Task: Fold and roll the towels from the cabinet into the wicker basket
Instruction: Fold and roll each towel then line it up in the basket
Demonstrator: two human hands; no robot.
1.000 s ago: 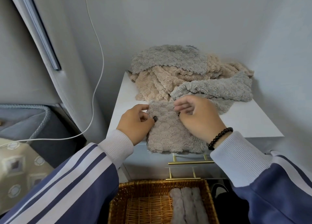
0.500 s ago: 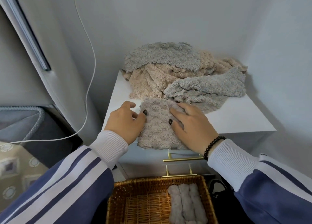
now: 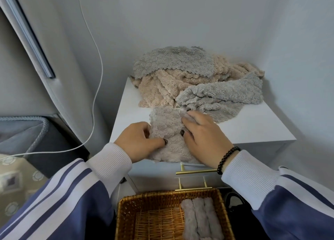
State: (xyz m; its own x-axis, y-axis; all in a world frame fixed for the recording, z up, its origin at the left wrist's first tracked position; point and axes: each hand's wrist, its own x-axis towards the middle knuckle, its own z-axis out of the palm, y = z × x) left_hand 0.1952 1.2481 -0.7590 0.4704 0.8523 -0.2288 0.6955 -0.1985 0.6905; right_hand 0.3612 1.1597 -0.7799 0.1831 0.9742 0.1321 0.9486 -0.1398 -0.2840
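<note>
A: What do the hands have?
B: The left hand [image 3: 139,142] pinches the fluffy grey-brown towel [image 3: 167,136] at its edge; the right hand [image 3: 202,138] presses it with relaxed fingers, near the white cabinet's [image 3: 253,129] front edge.
A: The basket?
B: The wicker basket [image 3: 153,216] below holds three rolled towels [image 3: 200,220].

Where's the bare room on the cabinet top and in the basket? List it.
Cabinet top: bare right of the right hand, in front of the towel pile; a narrow strip left of the folded towel. The back is crowded. Wicker basket: left part free; rolled towels line the right.
</note>
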